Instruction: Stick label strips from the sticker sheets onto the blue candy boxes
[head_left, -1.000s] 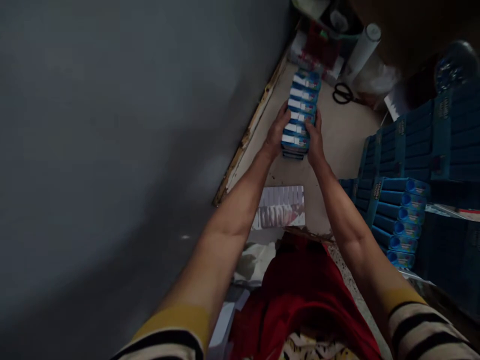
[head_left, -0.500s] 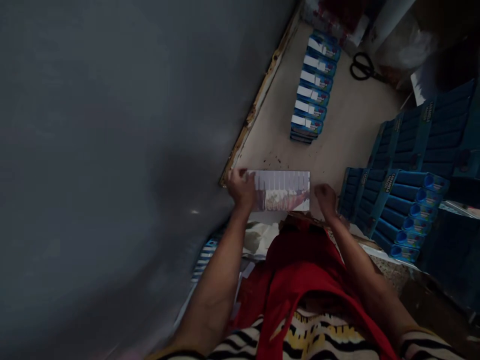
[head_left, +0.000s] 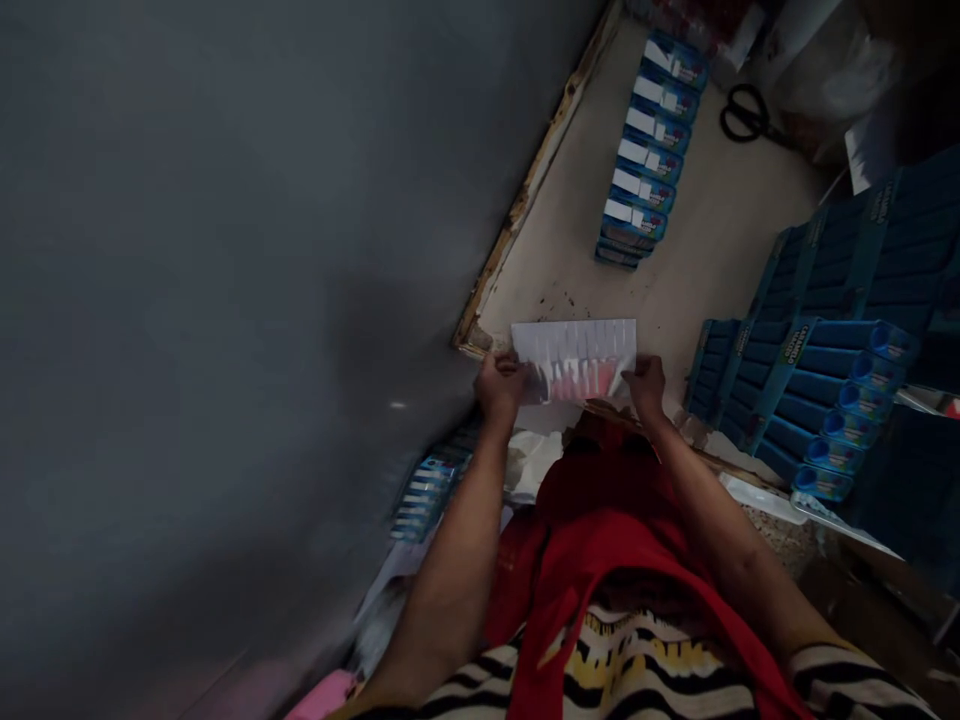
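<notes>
A flat, shiny, pale sheet with ridges across it (head_left: 576, 345) lies at the near edge of the worktop, reddish reflections along its lower half. My left hand (head_left: 499, 390) is closed on its left edge, fingers curled near the lower corner. Opposite, the fingers and thumb of my right hand (head_left: 646, 388) pinch the lower right corner. Whether the sheet is a plastic wrap or a shallow tray I cannot tell. Beyond it stands a row of blue cartons with white labels (head_left: 639, 185), apart from both hands.
Blue boxes marked "Caramelo" (head_left: 795, 390) are stacked at the right. Black-handled scissors (head_left: 744, 113) lie farther back beside a clear plastic bag (head_left: 840, 80). A grey wall (head_left: 225, 300) borders the left side, and more blue packs (head_left: 424, 495) sit low beside my left arm.
My right hand has moved from beside the sheet onto its lower right corner. The left hand has slid down the left edge. The whole view has shifted slightly.
</notes>
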